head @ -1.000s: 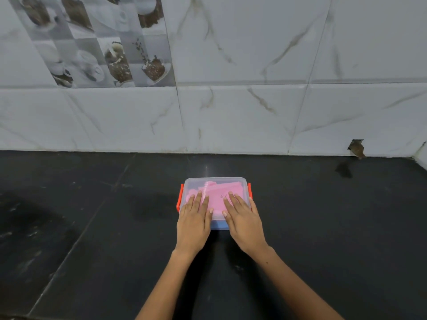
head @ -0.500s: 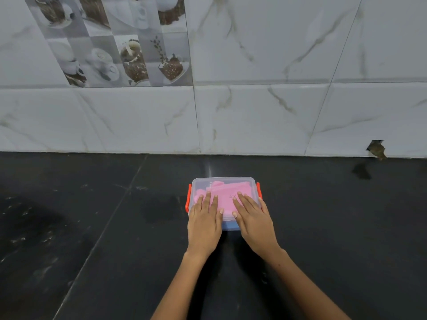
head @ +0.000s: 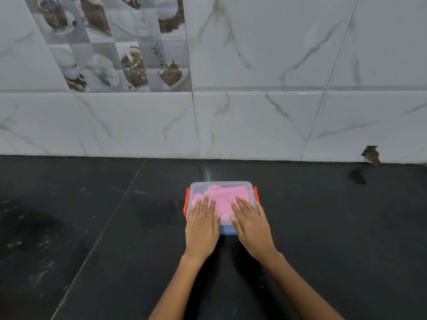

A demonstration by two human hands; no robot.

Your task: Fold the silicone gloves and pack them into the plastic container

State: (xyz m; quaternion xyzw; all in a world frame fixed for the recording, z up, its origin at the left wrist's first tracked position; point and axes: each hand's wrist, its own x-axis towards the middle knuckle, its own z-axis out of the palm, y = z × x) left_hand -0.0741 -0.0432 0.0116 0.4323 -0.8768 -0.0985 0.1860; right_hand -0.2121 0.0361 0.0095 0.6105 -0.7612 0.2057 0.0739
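1. A dark, glossy counter [head: 92,227] runs up to a wall of white marbled tiles [head: 254,112].
2. A small plastic container [head: 221,188] sits mid-counter, near the person: clear lid on, blue base, orange clips [head: 185,204] at both ends.
3. The left hand [head: 202,225] and right hand [head: 250,224] lie flat on the lid side by side, fingers straight, gripping nothing.
4. Folded pink silicone gloves [head: 223,202] show through the lid, filling the box.

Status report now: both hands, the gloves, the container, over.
Left hand and right hand flat on the clear lid, fingers spread. Pink gloves folded inside the container. Orange side latches untouched. Nothing in the way.
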